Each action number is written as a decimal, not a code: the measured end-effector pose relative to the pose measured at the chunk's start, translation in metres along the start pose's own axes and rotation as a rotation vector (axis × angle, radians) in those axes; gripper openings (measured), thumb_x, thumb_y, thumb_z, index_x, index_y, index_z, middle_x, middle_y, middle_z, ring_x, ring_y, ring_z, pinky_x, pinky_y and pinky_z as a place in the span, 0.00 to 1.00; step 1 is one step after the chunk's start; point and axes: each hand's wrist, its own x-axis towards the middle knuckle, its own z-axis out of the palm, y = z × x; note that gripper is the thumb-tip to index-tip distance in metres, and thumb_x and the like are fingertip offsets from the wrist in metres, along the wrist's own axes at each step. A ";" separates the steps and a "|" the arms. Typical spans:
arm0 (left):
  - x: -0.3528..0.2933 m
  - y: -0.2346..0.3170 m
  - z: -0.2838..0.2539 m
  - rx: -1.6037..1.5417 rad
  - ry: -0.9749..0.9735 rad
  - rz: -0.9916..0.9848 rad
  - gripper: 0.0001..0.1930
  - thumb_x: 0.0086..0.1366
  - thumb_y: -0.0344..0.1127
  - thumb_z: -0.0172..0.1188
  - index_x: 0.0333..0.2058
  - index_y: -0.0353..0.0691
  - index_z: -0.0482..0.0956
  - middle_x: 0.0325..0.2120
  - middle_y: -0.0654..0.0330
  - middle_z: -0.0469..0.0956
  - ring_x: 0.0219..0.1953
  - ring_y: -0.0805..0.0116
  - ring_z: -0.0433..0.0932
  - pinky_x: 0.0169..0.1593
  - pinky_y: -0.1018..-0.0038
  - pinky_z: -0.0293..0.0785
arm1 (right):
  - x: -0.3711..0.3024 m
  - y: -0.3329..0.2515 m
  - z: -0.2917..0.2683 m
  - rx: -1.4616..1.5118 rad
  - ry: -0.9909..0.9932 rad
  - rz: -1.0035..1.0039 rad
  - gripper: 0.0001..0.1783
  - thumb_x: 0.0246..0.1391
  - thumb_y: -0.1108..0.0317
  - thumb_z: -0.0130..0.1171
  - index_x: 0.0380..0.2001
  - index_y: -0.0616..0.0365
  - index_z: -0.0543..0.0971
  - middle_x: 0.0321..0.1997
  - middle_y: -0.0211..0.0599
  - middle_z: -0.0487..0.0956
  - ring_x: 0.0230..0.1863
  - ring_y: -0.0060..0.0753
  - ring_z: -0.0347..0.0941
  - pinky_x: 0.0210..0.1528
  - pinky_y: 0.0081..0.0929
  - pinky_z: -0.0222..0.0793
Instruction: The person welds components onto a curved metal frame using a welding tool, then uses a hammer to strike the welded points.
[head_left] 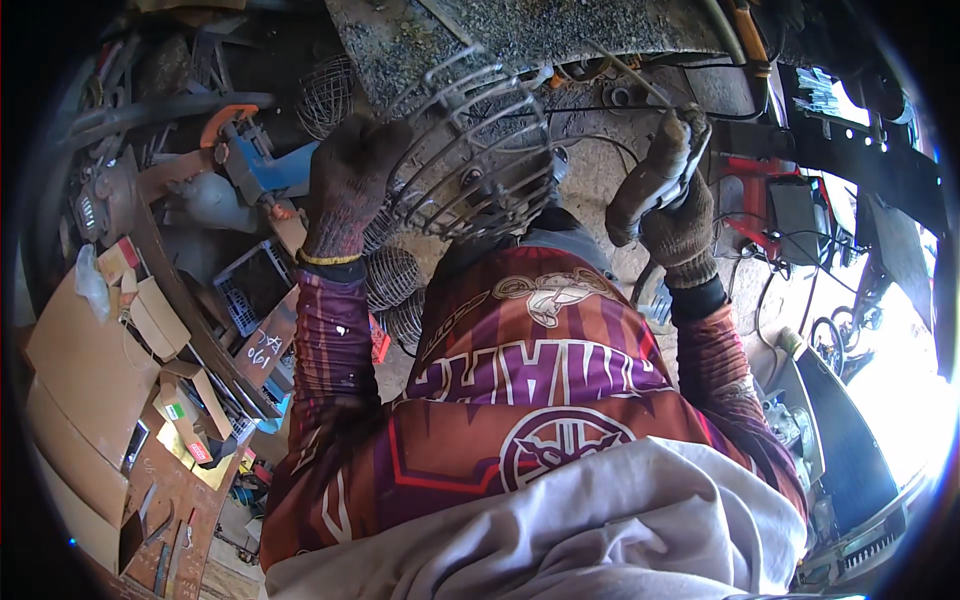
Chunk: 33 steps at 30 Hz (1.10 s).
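A round wire cage (475, 150) of bent metal bars is held up in front of my body. My left hand (352, 180), in a dark knit glove, is closed on its left side. To the right of the cage, apart from it, my right hand (672, 190) is raised in a worn glove with greyish fingers. A thin metal rod (628, 72) runs from its fingertips up and left toward the far table. Those fingers are bent round the rod's end; the grip itself is partly hidden.
A rough, gritty tabletop (590, 25) lies beyond the cage. More wire cages (393, 278) are on the floor by my left forearm. A blue clamp-like tool (265, 165), cardboard boxes (85, 360) and a workbench (165, 490) stand left. A red-framed machine (755, 205) and cables are at right.
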 end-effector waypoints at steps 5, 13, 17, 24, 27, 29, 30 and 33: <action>0.013 0.067 0.023 0.043 0.046 -0.050 0.11 0.66 0.38 0.61 0.30 0.35 0.77 0.25 0.65 0.75 0.29 0.77 0.70 0.35 0.75 0.69 | -0.008 -0.015 0.002 0.120 0.169 0.004 0.26 0.40 0.67 0.69 0.45 0.61 0.75 0.38 0.40 0.82 0.41 0.30 0.79 0.44 0.29 0.73; 0.016 0.071 0.055 0.335 0.136 -0.048 0.24 0.62 0.53 0.62 0.28 0.33 0.77 0.20 0.52 0.74 0.25 0.61 0.73 0.34 0.65 0.68 | 0.009 0.012 -0.017 0.021 0.019 0.026 0.23 0.42 0.66 0.70 0.42 0.59 0.76 0.37 0.42 0.82 0.40 0.34 0.80 0.43 0.30 0.73; 0.013 0.074 0.062 0.384 0.185 -0.051 0.23 0.63 0.53 0.61 0.32 0.33 0.79 0.24 0.50 0.77 0.29 0.60 0.76 0.36 0.65 0.69 | 0.023 0.013 -0.027 -0.109 -0.102 0.069 0.23 0.42 0.70 0.65 0.45 0.62 0.75 0.40 0.41 0.81 0.44 0.31 0.78 0.48 0.29 0.71; 0.003 0.054 0.065 0.348 0.155 -0.178 0.25 0.66 0.53 0.56 0.44 0.33 0.78 0.39 0.50 0.81 0.43 0.54 0.78 0.48 0.67 0.70 | 0.027 0.044 -0.027 -0.097 -0.125 -0.026 0.25 0.42 0.69 0.65 0.48 0.58 0.75 0.41 0.44 0.82 0.44 0.36 0.79 0.47 0.32 0.72; 0.002 0.055 0.068 0.351 0.168 -0.196 0.24 0.66 0.52 0.56 0.44 0.33 0.79 0.39 0.51 0.81 0.42 0.56 0.78 0.48 0.68 0.70 | 0.031 0.038 -0.030 -0.126 -0.138 0.007 0.26 0.43 0.68 0.66 0.49 0.58 0.74 0.41 0.44 0.81 0.44 0.36 0.79 0.47 0.32 0.72; 0.004 0.053 0.069 0.309 0.194 -0.128 0.22 0.65 0.52 0.58 0.36 0.33 0.79 0.28 0.54 0.79 0.31 0.63 0.75 0.38 0.69 0.68 | 0.037 0.023 -0.033 -0.125 -0.139 0.083 0.25 0.43 0.66 0.67 0.46 0.58 0.74 0.40 0.43 0.80 0.43 0.37 0.78 0.46 0.33 0.72; 0.006 0.052 0.069 0.286 0.208 -0.093 0.22 0.65 0.52 0.59 0.33 0.33 0.79 0.23 0.55 0.78 0.26 0.66 0.74 0.33 0.69 0.68 | 0.039 0.014 -0.035 -0.117 -0.135 0.131 0.24 0.44 0.64 0.67 0.45 0.59 0.74 0.40 0.41 0.80 0.42 0.38 0.78 0.45 0.34 0.72; 0.009 0.054 0.067 0.339 0.188 -0.086 0.24 0.65 0.54 0.58 0.32 0.34 0.79 0.21 0.54 0.77 0.25 0.64 0.74 0.32 0.68 0.68 | 0.042 0.002 -0.046 0.031 -0.115 0.114 0.24 0.46 0.63 0.66 0.46 0.59 0.73 0.39 0.42 0.80 0.41 0.36 0.79 0.43 0.32 0.73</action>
